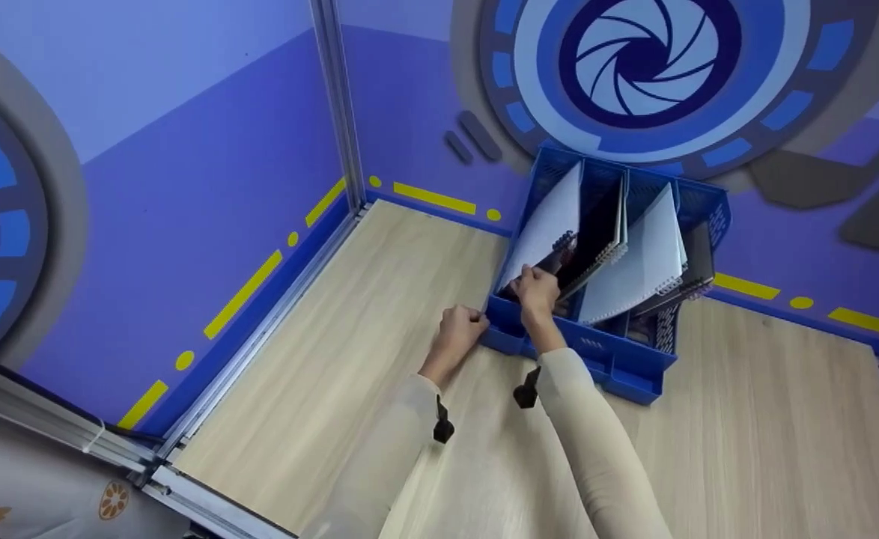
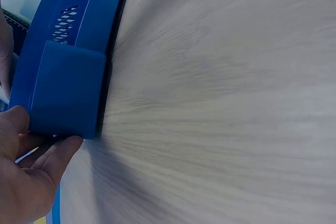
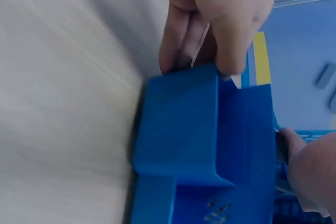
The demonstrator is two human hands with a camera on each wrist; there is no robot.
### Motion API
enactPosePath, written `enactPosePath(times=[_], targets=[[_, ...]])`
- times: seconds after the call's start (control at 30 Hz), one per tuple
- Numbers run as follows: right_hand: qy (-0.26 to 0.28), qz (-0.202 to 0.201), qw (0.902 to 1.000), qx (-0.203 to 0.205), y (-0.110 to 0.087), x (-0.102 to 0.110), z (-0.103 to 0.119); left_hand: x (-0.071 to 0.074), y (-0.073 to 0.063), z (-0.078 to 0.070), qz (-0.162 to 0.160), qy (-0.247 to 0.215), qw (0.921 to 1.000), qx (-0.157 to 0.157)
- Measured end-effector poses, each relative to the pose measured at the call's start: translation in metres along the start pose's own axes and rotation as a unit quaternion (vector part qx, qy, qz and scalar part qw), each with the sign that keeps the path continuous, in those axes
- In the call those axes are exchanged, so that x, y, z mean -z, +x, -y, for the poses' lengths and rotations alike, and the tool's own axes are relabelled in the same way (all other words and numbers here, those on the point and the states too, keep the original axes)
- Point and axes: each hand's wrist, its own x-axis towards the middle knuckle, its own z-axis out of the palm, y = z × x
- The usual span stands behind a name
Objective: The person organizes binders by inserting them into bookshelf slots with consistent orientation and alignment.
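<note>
A blue file organizer point(image 1: 638, 359) with several upright compartments stands on the wooden table against the back wall. My left hand point(image 1: 460, 335) grips its front left corner; in the left wrist view the thumb and fingers of that left hand point(image 2: 29, 177) lie about the end of the front pocket point(image 2: 68, 90). My right hand point(image 1: 538, 293) reaches into the leftmost compartment and pinches the lower front of a white-faced spiral notebook point(image 1: 548, 224). Its fingertips are partly hidden there. In the right wrist view, this right hand point(image 3: 315, 171) shows only at the right edge.
Beside it in the organizer stand a dark spiral notebook point(image 1: 597, 224), a white spiral notebook point(image 1: 638, 258) and a brown-grey one point(image 1: 698, 262) at the right. Printed purple panels point(image 1: 409, 112) rise behind, and a metal rail point(image 1: 260, 322) edges the table's left side.
</note>
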Motion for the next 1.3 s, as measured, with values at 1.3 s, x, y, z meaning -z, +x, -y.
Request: enactPosePath(times=[1.3], targets=[[-0.209,0.067,0.9608,0.169,-0.075,0.113,-0.026,0.004,0.005,0.001,0.023,-0.019,0.9996,0.002]])
